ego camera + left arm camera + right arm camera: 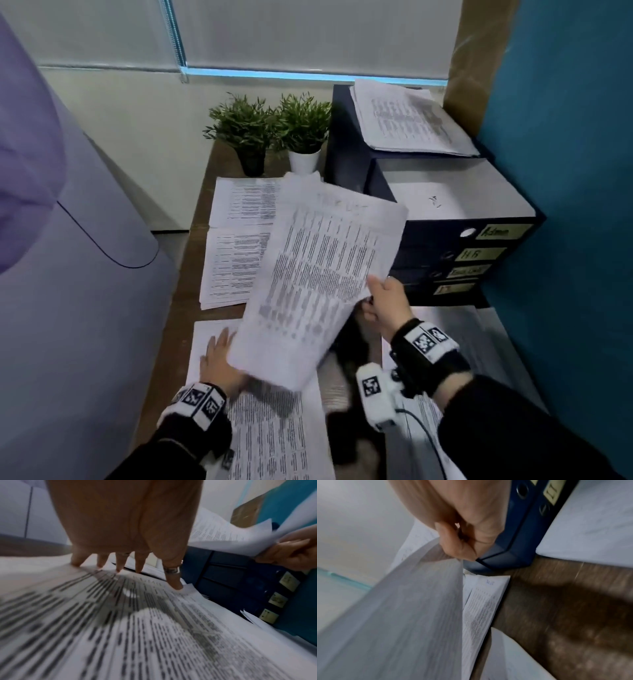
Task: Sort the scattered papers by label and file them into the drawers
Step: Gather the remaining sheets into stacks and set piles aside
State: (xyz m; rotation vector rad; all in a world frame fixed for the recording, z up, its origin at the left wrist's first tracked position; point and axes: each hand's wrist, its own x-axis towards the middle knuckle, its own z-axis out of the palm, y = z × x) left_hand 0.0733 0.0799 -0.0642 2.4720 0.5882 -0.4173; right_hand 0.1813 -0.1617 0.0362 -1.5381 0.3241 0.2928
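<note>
My right hand [380, 298] pinches the right edge of a sheaf of printed papers [315, 284] and holds it up over the desk; the same right hand [462, 543] and sheaf [393, 615] fill the right wrist view. My left hand [219, 356] lies flat with spread fingers [118, 563] on a paper stack [274, 435] at the near left. A dark blue drawer unit [445, 253] with yellow labels stands at the right; its top drawer [455, 195] is pulled out with white paper inside. More papers [404, 120] lie on top of the unit.
Two further paper stacks [233, 240] lie on the brown desk [185, 274] behind the lifted sheaf. Two potted plants [274, 133] stand at the back. A teal partition [575, 171] closes the right side. A grey-purple machine [85, 274] stands to the left. White sheets [462, 329] lie in front of the drawers.
</note>
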